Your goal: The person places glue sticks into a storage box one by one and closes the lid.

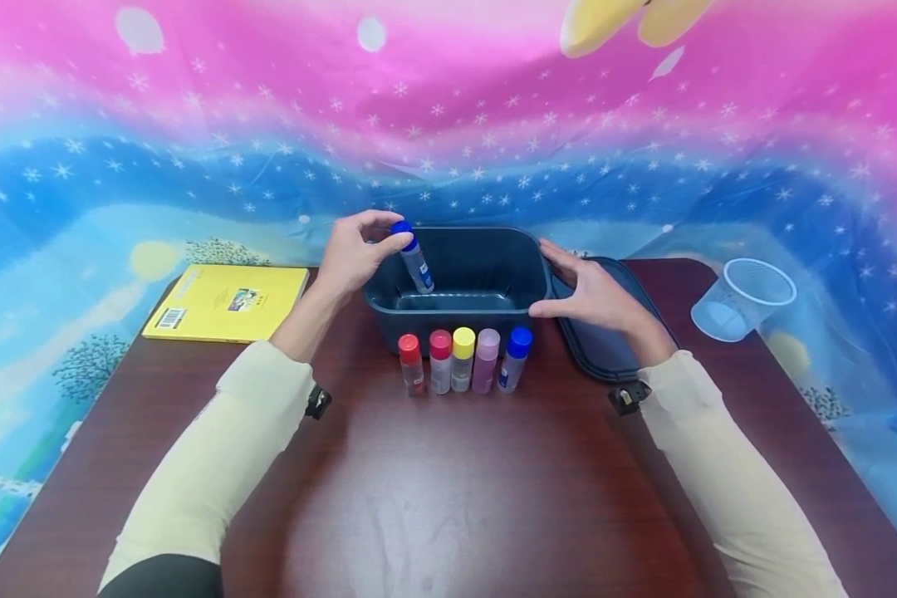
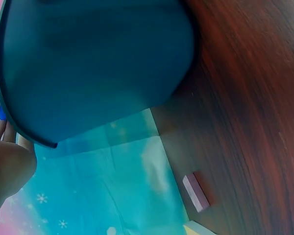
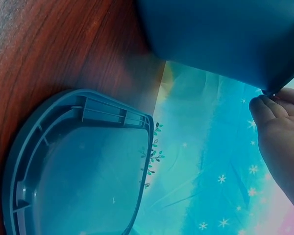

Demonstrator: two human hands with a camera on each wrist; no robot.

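Note:
A dark blue-grey plastic bin (image 1: 456, 324) stands on the table. My left hand (image 1: 355, 253) is at its left end and pinches the blue cap of a clear tube (image 1: 419, 267), which hangs tilted inside the bin. My right hand (image 1: 586, 286) grips the bin's right end, thumb at the front rim and fingers at the far corner. Before the bin stands a row of capped tubes: a red-capped one (image 1: 412, 365), a dark-pink-capped one (image 1: 440, 363), a yellow-capped one (image 1: 462, 360), a pink one (image 1: 486, 362) and a blue-capped one (image 1: 515, 360).
The bin's lid (image 3: 88, 171) lies on the table to the right, partly behind my right forearm. A yellow book (image 1: 224, 303) lies at the left, and a clear mesh-patterned cup (image 1: 743, 299) tilts at the right edge. A small pinkish block (image 2: 196, 192) shows in the left wrist view.

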